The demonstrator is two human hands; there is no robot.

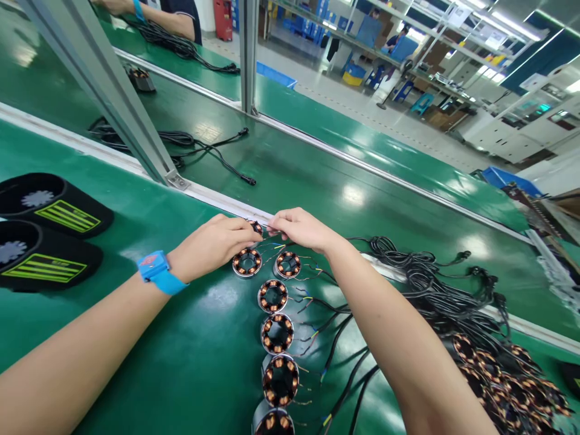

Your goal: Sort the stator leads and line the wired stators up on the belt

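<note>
Held coil ring (257, 228): upper centre of frame, mostly covered by the left hand (222, 241); we see copper windings on a dark round core, the remainder hidden; left thumb and fingers pinch its near edge. Right hand (301, 229) just beside it; fingers bent, tips pressed together; we cannot tell what lies between them.

Below, we record a column of coil rings (277, 333) running to the bottom edge; silvery rims, spaced copper windings, open centres; thin leads extend right, some meeting black cables (333, 356) with blue and yellow-green wires.

Farther right, we note tangled black cables (430, 281) above a heap of coil rings (502, 386), lower right; at left edge, two black cylinders (75, 211) with yellow-green labels; upper left, a metal post (104, 90) and another person's forearm (165, 21).
</note>
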